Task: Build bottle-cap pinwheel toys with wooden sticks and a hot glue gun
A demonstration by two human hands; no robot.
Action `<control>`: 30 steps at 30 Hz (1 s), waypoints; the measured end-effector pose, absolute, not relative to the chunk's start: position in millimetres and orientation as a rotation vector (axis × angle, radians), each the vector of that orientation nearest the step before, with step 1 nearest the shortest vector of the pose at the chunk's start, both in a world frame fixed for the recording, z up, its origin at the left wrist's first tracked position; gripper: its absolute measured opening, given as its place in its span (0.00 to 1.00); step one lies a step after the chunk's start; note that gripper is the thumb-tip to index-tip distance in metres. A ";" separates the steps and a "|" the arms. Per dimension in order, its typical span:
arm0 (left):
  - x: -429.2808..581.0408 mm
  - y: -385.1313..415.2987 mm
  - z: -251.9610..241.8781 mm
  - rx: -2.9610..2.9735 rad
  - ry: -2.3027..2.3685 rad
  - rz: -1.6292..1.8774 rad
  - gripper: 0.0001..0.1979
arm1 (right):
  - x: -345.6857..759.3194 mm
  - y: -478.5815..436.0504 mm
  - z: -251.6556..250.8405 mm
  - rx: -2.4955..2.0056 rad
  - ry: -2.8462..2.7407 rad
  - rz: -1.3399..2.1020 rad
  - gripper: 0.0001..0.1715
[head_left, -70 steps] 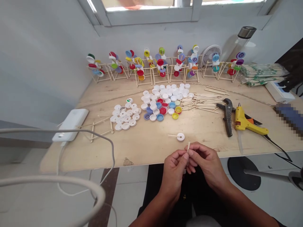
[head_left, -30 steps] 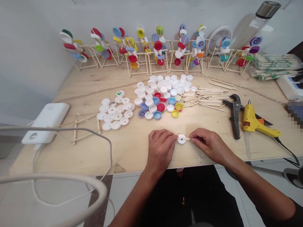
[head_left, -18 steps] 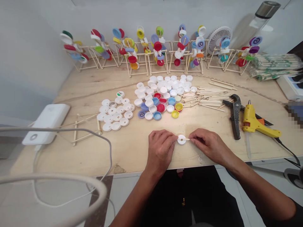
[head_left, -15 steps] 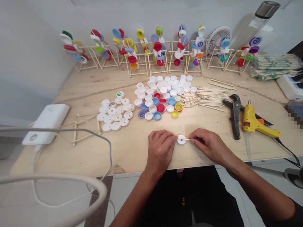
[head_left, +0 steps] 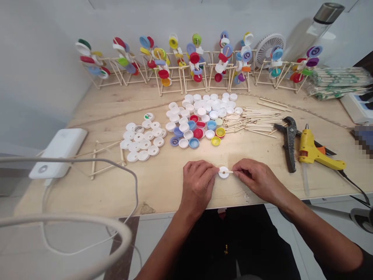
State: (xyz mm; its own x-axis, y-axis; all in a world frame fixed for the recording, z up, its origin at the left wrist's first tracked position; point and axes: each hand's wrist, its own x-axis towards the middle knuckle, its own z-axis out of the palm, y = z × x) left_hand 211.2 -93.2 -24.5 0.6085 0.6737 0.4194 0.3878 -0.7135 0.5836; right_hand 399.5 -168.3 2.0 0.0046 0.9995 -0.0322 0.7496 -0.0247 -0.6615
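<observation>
A white cap with a hole (head_left: pixel 223 175) lies near the table's front edge, between my hands. Across its top runs a short wooden stick (head_left: pixel 229 172). My left hand (head_left: pixel 198 184) is closed, its fingertips pinching the stick's left end beside the cap. The right end is pinched between thumb and finger of my right hand (head_left: pixel 259 179). Beyond my hands are white and coloured caps (head_left: pixel 194 142) in a loose pile, and a heap of short sticks (head_left: pixel 259 118). Holed white caps (head_left: pixel 145 144) form a group to the left.
A yellow glue gun (head_left: pixel 316 149) and a black cutter (head_left: pixel 289 144) lie at the right. Stick frames with caps (head_left: pixel 170 79) line the back, near a small fan (head_left: pixel 269 50). A white power bank (head_left: pixel 58 153), its cable (head_left: pixel 135 186) and a stick frame (head_left: pixel 93 161) are at the left.
</observation>
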 end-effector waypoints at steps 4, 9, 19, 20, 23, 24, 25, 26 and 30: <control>211.2 -93.3 -24.9 2.407 0.853 0.876 0.07 | 399.5 -168.1 1.7 -1.837 -1.799 0.712 0.09; 211.1 -93.7 -26.1 2.417 0.860 0.876 0.07 | 400.0 -168.0 1.1 -1.845 -1.800 0.722 0.08; 211.5 -94.1 -26.0 2.425 0.862 0.864 0.08 | 398.7 -169.1 1.4 -1.859 -1.794 0.710 0.09; 211.5 -94.1 -26.2 2.428 0.862 0.860 0.08 | 398.4 -169.3 1.2 -1.861 -1.794 0.707 0.09; 211.4 -94.4 -26.9 2.434 0.863 0.854 0.08 | 397.8 -169.9 1.0 -1.861 -1.803 0.690 0.09; 211.3 -94.5 -27.0 2.435 0.864 0.854 0.08 | 397.7 -170.2 1.1 -1.861 -1.805 0.683 0.09; 211.2 -94.6 -27.1 2.436 0.866 0.855 0.08 | 397.6 -170.5 1.2 -1.862 -1.805 0.677 0.09; 211.1 -94.7 -27.1 2.437 0.867 0.855 0.08 | 397.6 -170.8 1.3 -1.863 -1.801 0.672 0.08; 210.8 -95.3 -26.8 2.440 0.865 0.855 0.09 | 397.8 -171.4 1.4 -1.871 -1.792 0.676 0.08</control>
State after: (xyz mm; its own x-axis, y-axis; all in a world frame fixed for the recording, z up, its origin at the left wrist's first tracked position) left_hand 210.8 -95.3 -26.8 0.6190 0.6703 0.4093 0.4174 -0.7223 0.5515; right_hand 397.8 -171.4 1.4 0.0308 0.9989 -0.0346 0.7725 -0.0457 -0.6334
